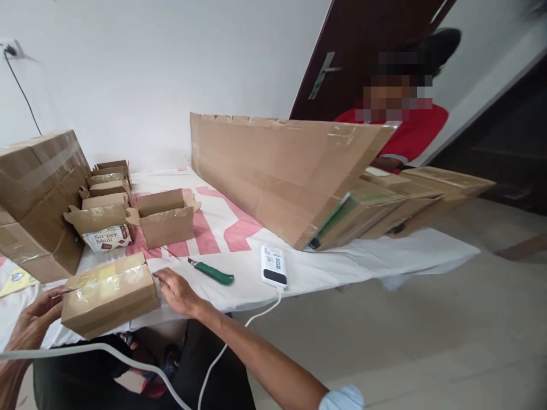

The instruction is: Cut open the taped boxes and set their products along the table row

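A closed cardboard box [111,296] with clear tape along its top lies at the table's near edge. My left hand [37,319] grips its left end, thumb and fingers at the corner. At the opposite end, my right hand [178,291] has its fingertips against the box's right edge, with the fingers curled. To the right of that hand lies a green utility knife [213,272], its blade end pointing left. Behind the closed box stands an open cardboard box [166,219] with its flaps up.
Several open boxes [106,199] line the left, near a large carton [43,193]. A white power bank [273,265] with a cable lies near the front edge. A tall cardboard panel [277,165] crosses the table; a person in red [423,134] is behind it, near more boxes.
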